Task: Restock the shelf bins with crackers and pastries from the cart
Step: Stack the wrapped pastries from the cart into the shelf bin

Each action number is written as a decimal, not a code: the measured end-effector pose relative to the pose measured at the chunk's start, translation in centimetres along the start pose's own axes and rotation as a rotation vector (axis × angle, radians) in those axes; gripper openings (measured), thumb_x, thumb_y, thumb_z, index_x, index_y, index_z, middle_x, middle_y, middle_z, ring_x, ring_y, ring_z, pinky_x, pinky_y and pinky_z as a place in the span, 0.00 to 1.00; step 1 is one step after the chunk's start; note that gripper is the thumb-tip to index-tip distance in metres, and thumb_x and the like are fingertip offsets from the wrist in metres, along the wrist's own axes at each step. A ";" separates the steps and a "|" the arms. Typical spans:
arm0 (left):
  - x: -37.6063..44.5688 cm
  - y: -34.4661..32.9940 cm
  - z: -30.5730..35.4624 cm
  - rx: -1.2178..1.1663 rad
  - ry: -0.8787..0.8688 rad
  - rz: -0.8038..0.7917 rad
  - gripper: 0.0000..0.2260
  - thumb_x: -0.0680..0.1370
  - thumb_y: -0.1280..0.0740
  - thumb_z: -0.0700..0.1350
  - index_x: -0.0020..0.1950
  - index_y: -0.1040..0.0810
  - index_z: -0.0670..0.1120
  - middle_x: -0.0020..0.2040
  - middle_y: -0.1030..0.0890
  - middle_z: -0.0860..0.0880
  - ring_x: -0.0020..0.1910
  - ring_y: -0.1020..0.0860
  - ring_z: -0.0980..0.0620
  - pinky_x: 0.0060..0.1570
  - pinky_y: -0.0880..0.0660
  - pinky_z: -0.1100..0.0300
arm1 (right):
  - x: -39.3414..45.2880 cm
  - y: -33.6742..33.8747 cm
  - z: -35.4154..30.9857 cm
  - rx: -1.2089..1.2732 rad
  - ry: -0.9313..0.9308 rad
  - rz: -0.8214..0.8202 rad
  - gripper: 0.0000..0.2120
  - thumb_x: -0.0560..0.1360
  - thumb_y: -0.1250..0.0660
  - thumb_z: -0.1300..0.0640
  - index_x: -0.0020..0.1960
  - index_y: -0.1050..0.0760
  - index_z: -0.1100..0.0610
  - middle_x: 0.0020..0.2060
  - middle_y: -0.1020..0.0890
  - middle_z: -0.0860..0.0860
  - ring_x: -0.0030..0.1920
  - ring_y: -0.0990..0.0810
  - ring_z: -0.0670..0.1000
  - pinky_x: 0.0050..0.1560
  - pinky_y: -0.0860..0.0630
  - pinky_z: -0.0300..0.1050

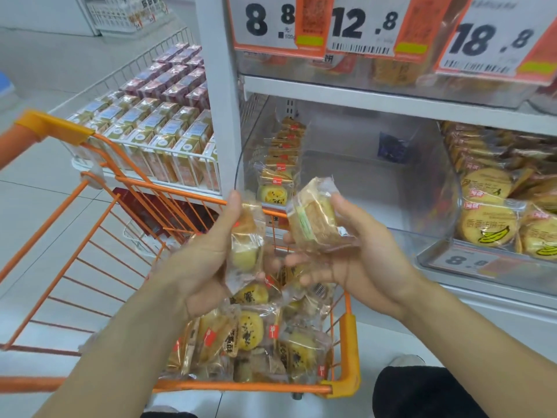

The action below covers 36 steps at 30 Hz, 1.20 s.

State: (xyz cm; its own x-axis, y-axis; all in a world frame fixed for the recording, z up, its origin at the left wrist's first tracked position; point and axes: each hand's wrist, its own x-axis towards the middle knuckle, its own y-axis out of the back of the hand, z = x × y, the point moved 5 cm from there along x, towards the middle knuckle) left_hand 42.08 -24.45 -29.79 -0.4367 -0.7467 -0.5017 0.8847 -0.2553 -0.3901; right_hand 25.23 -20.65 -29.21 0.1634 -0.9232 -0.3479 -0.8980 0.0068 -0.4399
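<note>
My left hand (208, 251) grips a wrapped yellow pastry (245, 245) above the orange cart (346, 378). My right hand (355, 251) holds another wrapped pastry (316, 218), turned on its side, just in front of the clear shelf bin (428, 206). Inside that bin a single row of the same pastries (275, 182) stands along the left wall; the remainder of the bin floor is bare. Several more wrapped pastries (256, 336) lie piled in the cart below my hands.
The neighbouring bin on the right holds banana cracker packs (488, 224). Price tags (271, 22) hang from the shelf above. A white wire rack of boxed goods (156, 131) stands left of the shelf post. My dark-clad knee (422, 390) is beside the cart.
</note>
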 end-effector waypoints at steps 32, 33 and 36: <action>2.8 -2.7 -0.5 0.203 -0.174 0.028 0.34 0.66 0.21 0.57 0.66 0.27 0.44 0.56 0.18 0.38 0.51 0.19 0.30 0.39 0.20 0.42 | -0.5 2.5 -3.3 -0.507 0.379 -0.053 0.46 0.61 0.23 0.64 0.74 0.34 0.42 0.71 0.32 0.51 0.68 0.27 0.45 0.62 0.23 0.47; 2.7 -2.6 0.0 0.097 -0.198 0.032 0.31 0.68 0.22 0.54 0.65 0.27 0.42 0.57 0.18 0.37 0.51 0.18 0.33 0.35 0.21 0.48 | -0.3 2.9 -3.2 -0.335 0.344 -0.002 0.45 0.60 0.22 0.60 0.74 0.34 0.43 0.71 0.30 0.52 0.68 0.25 0.48 0.64 0.23 0.51; 2.5 -2.4 1.3 -0.040 -0.330 0.088 0.28 0.72 0.26 0.53 0.66 0.27 0.40 0.57 0.18 0.37 0.48 0.16 0.41 0.33 0.21 0.54 | -0.1 2.7 -2.4 -0.176 0.243 0.006 0.46 0.60 0.21 0.53 0.75 0.35 0.47 0.70 0.27 0.55 0.66 0.21 0.52 0.67 0.24 0.56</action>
State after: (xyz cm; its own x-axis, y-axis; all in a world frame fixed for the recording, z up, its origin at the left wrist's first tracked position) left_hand 39.05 -26.52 -29.10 -0.2765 -0.9249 -0.2608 0.9067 -0.1612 -0.3897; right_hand 21.82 -21.47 -28.39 0.0742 -0.9884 -0.1322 -0.9591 -0.0344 -0.2810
